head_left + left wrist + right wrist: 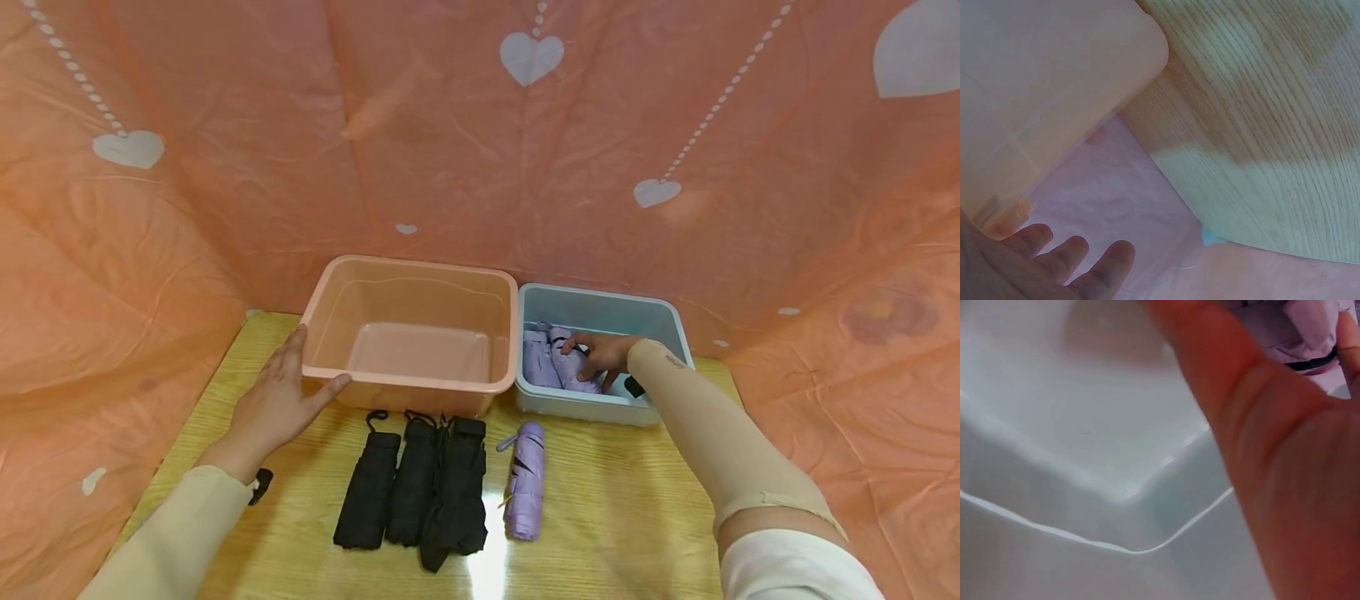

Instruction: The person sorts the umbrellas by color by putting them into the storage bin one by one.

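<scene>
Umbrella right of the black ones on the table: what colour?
The umbrella is light purple with black marks; best in the head view.

The left arm [168, 537] comes up from the bottom left corner. The left hand [273, 408] points ahead with its fingers together, and the thumb [330, 392] sticks out sideways (like a letter L). The right arm [731, 429] is a long slant from the bottom right. The right hand [609, 352] tips down, fingers and thumb bent in a grip.
</scene>
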Demonstrator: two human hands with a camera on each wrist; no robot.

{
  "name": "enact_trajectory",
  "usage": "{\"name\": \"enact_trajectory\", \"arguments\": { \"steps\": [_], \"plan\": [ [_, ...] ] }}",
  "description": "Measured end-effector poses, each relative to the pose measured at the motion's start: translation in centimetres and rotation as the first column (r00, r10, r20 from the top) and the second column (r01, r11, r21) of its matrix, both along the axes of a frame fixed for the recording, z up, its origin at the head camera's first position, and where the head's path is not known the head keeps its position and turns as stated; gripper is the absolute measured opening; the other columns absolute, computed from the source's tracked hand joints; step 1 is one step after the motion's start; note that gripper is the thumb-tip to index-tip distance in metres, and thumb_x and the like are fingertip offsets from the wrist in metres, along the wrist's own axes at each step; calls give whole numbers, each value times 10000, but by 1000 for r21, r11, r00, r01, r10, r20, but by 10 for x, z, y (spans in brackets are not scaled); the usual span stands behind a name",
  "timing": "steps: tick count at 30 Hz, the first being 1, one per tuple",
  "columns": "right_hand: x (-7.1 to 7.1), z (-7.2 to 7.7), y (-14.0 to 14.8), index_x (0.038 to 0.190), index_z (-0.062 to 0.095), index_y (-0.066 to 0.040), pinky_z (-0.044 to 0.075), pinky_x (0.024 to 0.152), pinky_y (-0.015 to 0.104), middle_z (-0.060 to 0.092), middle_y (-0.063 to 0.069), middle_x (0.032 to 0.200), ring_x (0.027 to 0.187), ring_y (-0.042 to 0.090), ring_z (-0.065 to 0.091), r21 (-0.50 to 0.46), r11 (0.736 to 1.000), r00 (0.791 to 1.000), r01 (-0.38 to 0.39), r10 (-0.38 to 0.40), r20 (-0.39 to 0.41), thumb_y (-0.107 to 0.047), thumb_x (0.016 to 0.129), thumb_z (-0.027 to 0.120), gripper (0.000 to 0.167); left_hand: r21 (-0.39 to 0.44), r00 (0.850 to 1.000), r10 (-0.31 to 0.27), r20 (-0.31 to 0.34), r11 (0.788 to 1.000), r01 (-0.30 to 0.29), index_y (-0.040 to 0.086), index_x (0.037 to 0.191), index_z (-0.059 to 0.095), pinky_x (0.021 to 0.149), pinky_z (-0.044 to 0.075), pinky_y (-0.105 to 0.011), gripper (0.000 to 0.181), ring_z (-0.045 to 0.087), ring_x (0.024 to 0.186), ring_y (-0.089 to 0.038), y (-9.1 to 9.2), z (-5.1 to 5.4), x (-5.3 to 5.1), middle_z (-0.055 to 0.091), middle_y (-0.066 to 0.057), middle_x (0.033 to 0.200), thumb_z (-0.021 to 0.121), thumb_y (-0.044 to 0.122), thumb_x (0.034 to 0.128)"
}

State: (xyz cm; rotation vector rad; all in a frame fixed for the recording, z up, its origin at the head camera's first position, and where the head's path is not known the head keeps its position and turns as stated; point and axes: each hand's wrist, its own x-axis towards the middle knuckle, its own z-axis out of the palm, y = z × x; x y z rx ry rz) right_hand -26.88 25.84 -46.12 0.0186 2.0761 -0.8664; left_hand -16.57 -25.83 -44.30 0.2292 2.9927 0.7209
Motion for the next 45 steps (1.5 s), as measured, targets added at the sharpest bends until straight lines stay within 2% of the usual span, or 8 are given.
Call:
{"name": "enact_trajectory", "arguments": {
  "steps": [7,16,23,27,34,39,42,45],
  "plan": [
    [1,9,1,1477,389,-139,565,794,492,197,184,1533,999,279,555,-13,1000,1000,-8,8,20,-23,962,627,579,7,1000,-3,5,1000,3,102,1590,-118,980,281,-750,1085,153,1425,-540,2,-1,-4,38,-245,1634,469,724,923],
    [-6,25,5,1535,391,-132,511,887,567,126,263,1610,1415,427,294,-29,998,999,-53,53,0,6,970,561,606,18,1000,-15,-5,1000,15,85,1590,-106,982,283,-747,1091,156,1425,-539,4,-3,-17,55,-262,1627,478,720,923],
    [-7,54,14,1565,321,-179,448,975,588,108,239,1619,1459,418,206,-85,996,996,-17,9,-84,-136,993,625,649,15,1000,-18,-6,1000,18,77,1587,-112,976,294,-745,1097,165,1414,-552,3,-11,-32,64,-286,1617,465,730,921],
    [1,77,19,1559,325,-230,436,991,587,161,193,1615,1435,392,287,-122,993,987,1,-20,-157,-164,999,627,640,19,1000,-18,-2,1000,18,71,1584,-117,985,281,-747,1100,157,1415,-556,4,-13,-40,56,-294,1614,458,734,921],
    [37,95,28,1557,325,-276,431,1003,575,236,131,1599,1356,367,434,-227,974,948,-12,-61,-314,-229,1010,623,625,19,1000,-3,18,1000,2,75,1582,-126,971,275,-763,1128,155,1409,-565,4,-17,-45,50,-300,1612,455,761,901],
    [83,100,18,1555,343,-243,480,965,522,310,140,1569,1340,399,446,-207,976,867,-67,-45,-497,-206,1005,632,622,22,1000,-5,12,1000,5,81,1583,-128,940,306,-766,1125,177,1394,-579,5,-16,-46,73,-326,1598,447,766,900],
    [110,90,8,1552,354,-173,485,962,506,343,171,1551,1314,431,468,-185,975,817,-122,-7,-576,-155,994,642,628,29,1000,-8,12,1000,8,78,1583,-129,931,312,-767,1119,172,1394,-582,5,-16,-46,62,-324,1600,443,761,905],
    [135,69,-4,1546,359,-114,468,979,523,354,191,1543,1275,449,503,-185,968,792,-172,24,-611,-134,994,637,619,34,1000,-9,16,999,9,82,1582,-135,932,307,-770,1121,169,1394,-583,4,-16,-45,57,-325,1600,443,763,903]
  ]
}}
